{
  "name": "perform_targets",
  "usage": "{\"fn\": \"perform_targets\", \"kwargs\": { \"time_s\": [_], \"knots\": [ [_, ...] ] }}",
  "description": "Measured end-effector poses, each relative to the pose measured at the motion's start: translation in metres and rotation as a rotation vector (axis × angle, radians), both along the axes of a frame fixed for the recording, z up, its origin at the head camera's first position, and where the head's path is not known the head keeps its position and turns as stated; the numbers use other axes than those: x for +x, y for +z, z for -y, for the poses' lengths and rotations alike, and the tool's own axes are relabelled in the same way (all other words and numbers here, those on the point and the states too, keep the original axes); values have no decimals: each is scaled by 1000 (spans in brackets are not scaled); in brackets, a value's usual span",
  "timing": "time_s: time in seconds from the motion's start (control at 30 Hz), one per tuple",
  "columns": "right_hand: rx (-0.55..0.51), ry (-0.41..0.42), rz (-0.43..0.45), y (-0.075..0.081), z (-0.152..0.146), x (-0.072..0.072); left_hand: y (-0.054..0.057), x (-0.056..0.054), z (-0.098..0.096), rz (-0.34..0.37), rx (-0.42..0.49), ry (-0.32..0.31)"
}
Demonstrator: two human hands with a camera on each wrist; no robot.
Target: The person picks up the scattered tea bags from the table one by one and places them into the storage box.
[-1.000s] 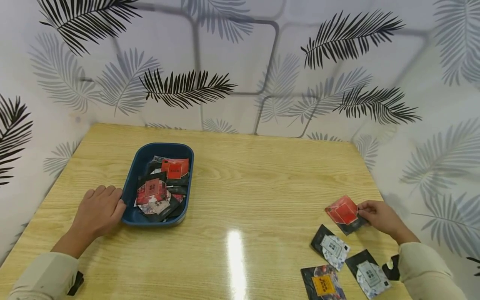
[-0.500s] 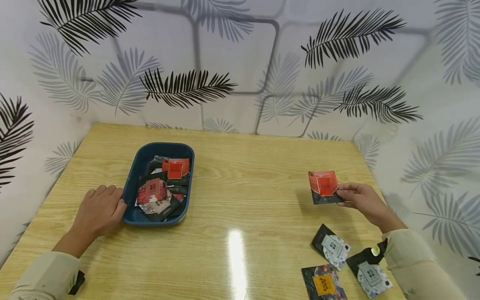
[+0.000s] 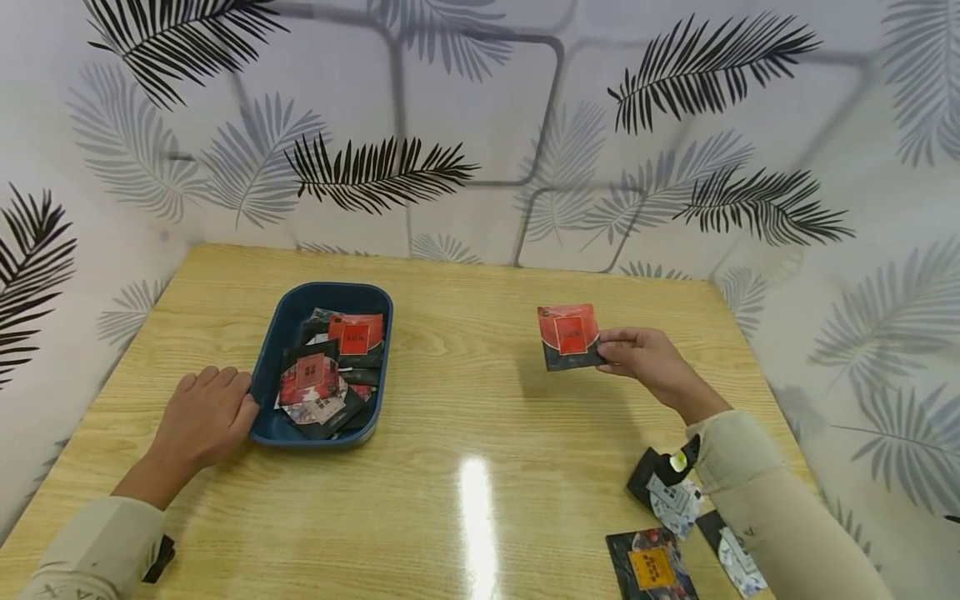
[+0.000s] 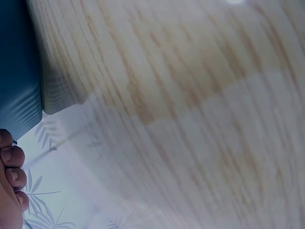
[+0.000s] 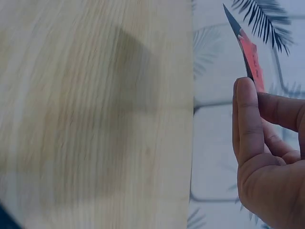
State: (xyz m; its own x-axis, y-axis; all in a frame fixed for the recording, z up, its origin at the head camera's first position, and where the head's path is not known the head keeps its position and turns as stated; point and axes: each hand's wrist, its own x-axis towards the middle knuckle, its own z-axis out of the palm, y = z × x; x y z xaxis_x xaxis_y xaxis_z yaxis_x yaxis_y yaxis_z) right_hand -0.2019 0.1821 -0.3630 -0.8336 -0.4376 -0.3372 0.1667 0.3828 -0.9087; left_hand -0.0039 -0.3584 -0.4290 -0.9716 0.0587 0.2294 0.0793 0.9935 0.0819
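In the head view my right hand [image 3: 647, 360] pinches a red and black sachet [image 3: 572, 332] by its right edge, above the table. From the right wrist view, the sachet [image 5: 250, 59] appears nearly edge-on between the thumb and straight fingers [image 5: 248, 100]. A blue plastic bin [image 3: 387, 358] stands at the left, with several red, black and white sachets [image 3: 322, 387] piled inside. At its left rim is my left hand [image 3: 202, 417], with curled fingers and the thumb against the edge. The left wrist view shows curled fingertips [image 4: 14, 167] just by the bin's outer wall [image 4: 19, 71].
Two black and white sachets [image 3: 678, 504] lie near the right front, one partly under the right sleeve [image 3: 750, 467]. Beside them lies a dark sachet with an orange label [image 3: 651, 567]. A leaf-patterned wall covering [image 3: 480, 108] rises behind the wooden table [image 3: 450, 333].
My right hand has lifted the red and black sachet from the table's right side and carried it leftward and farther back. The left hand and the bin have stayed in place.
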Motion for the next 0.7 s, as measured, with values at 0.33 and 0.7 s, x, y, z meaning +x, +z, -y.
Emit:
{"fn": "perform_targets", "kwargs": {
  "time_s": [0.33,0.7],
  "knots": [
    [-90,46,71,4,85,0,-2,2,0,10,2,6],
    [-149,29,147,-1,196,16,-1,-1,1,-15,-3,-6]
  ]
}}
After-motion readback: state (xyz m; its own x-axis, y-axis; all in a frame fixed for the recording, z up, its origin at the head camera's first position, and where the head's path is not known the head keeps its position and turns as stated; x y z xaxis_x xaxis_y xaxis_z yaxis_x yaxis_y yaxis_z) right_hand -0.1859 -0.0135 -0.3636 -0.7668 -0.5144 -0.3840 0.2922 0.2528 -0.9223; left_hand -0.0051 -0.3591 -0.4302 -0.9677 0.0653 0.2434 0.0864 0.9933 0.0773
